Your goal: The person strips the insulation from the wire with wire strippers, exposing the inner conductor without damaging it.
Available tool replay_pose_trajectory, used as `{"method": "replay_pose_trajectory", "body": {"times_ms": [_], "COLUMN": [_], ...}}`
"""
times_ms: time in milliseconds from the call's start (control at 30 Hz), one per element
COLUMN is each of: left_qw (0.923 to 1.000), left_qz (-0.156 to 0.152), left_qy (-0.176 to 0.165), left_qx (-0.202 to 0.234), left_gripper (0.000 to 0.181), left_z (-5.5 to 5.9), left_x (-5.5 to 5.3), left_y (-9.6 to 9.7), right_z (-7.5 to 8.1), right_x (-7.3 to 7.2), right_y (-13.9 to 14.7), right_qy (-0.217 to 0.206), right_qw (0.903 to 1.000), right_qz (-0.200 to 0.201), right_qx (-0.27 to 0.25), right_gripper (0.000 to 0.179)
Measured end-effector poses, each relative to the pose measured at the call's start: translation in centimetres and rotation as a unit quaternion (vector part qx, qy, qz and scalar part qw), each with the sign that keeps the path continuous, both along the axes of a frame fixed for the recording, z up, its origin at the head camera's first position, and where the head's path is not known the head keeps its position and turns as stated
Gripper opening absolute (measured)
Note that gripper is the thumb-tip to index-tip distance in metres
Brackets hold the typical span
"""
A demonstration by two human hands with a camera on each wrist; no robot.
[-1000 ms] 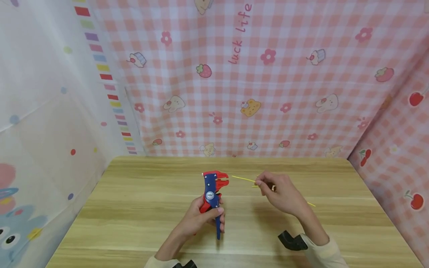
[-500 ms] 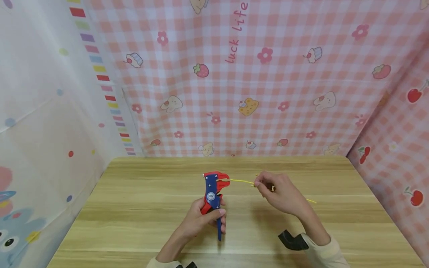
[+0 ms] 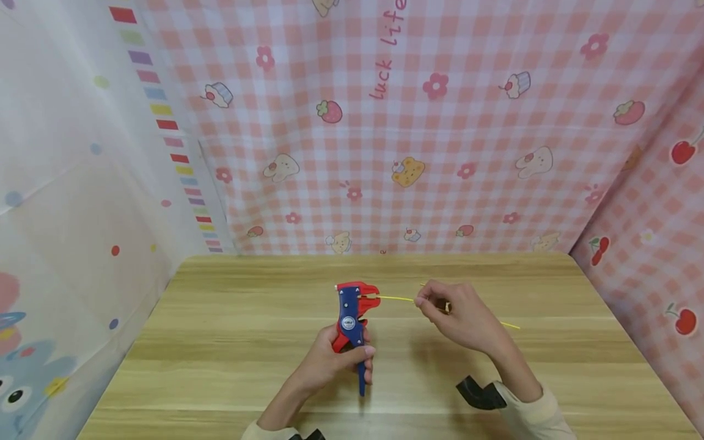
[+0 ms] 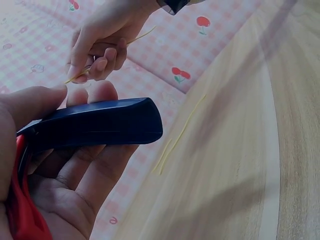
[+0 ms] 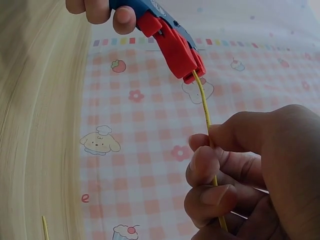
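My left hand [image 3: 332, 360] grips red-and-blue wire strippers [image 3: 348, 311] upright over the table, fingers wrapped round the handles. Their blue handle [image 4: 110, 122] crosses the left wrist view. Between thumb and fingertips, my right hand [image 3: 464, 316] pinches a thin yellow wire [image 3: 396, 298]. In the right wrist view, the wire [image 5: 204, 100] runs up from the fingers to the red jaws, its end at or just inside them; the tip is hidden. The wire's tail passes through the curled fingers and comes out behind the hand in the left wrist view.
More yellow wires [image 4: 186, 125] lie on the wood-grain table [image 3: 247, 318], partly behind my right hand in the head view. Another yellow stretch [image 3: 510, 325] shows beside my right wrist; whether it is held cannot be told. Patterned cloths [image 3: 308, 140] hang behind and at both sides.
The wire's end, apart from the strippers a second ago, is now at their jaws. The jaws look narrower, and the right hand has moved slightly left.
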State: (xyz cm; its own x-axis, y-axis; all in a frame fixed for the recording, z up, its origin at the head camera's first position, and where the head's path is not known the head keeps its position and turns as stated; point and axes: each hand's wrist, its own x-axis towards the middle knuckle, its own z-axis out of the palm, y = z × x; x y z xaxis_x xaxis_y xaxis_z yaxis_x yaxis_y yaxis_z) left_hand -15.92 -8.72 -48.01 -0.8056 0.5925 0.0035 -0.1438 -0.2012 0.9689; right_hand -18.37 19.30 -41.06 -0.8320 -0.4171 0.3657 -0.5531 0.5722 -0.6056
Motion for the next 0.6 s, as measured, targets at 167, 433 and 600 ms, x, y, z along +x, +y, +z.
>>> {"method": "replay_pose_trajectory", "body": {"times_ms": [167, 433, 600], "left_qw": [1.0000, 0.9999, 0.9998], "left_qz": [-0.003, -0.006, -0.005], "left_qy": [-0.001, 0.001, -0.003], "left_qx": [0.001, -0.008, -0.021], "left_gripper": [0.020, 0.017, 0.016], "left_z": [0.03, 0.06, 0.03], "left_x": [0.08, 0.17, 0.19], "left_y": [0.13, 0.24, 0.29], "right_z": [0.04, 0.14, 0.19], "right_x": [0.07, 0.16, 0.23], "right_y": [-0.11, -0.27, -0.35], "right_qy": [-0.001, -0.001, 0.000], "right_qw": [1.0000, 1.0000, 1.0000], "right_qz": [-0.001, -0.003, -0.001], "right_qx": [0.001, 0.000, -0.001], "right_gripper": [0.012, 0.013, 0.013]}}
